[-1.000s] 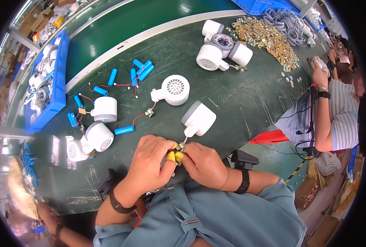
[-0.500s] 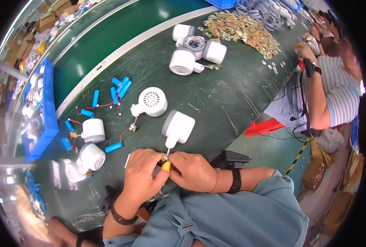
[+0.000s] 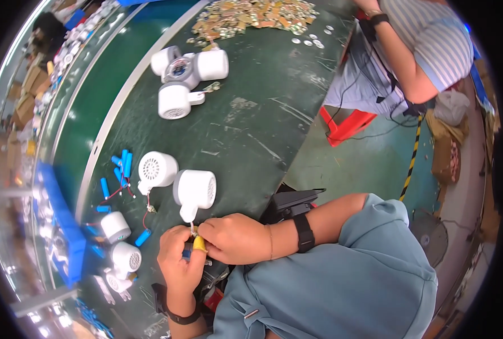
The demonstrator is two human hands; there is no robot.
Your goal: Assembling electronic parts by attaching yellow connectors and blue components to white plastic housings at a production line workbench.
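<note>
My left hand (image 3: 180, 260), with a yellow cover on its thumb, is closed in a pinch near the table's front edge. My right hand (image 3: 237, 240) is closed against it from the right. Between the fingertips is a small circuit board (image 3: 194, 232), mostly hidden, at the end of short wires. Those wires come from the handle of a white handheld fan (image 3: 197, 189) lying just beyond my hands. Something blue shows in part under my left fingers. Left of that fan lies another white fan (image 3: 157, 169), wired to a small board and a blue battery (image 3: 143, 237).
Several blue batteries (image 3: 123, 166) and more white fans (image 3: 126, 257) lie at the left, beside a blue bin (image 3: 65, 231). White fan parts (image 3: 175, 101) and a pile of circuit boards (image 3: 257, 17) are farther back. A co-worker in a striped shirt (image 3: 432, 39) sits at the right by a red stool (image 3: 347, 125).
The view has swung, so the table's things sit lower and more to the left. Both hands still pinch the board at the fan's wires; their grip looks much the same.
</note>
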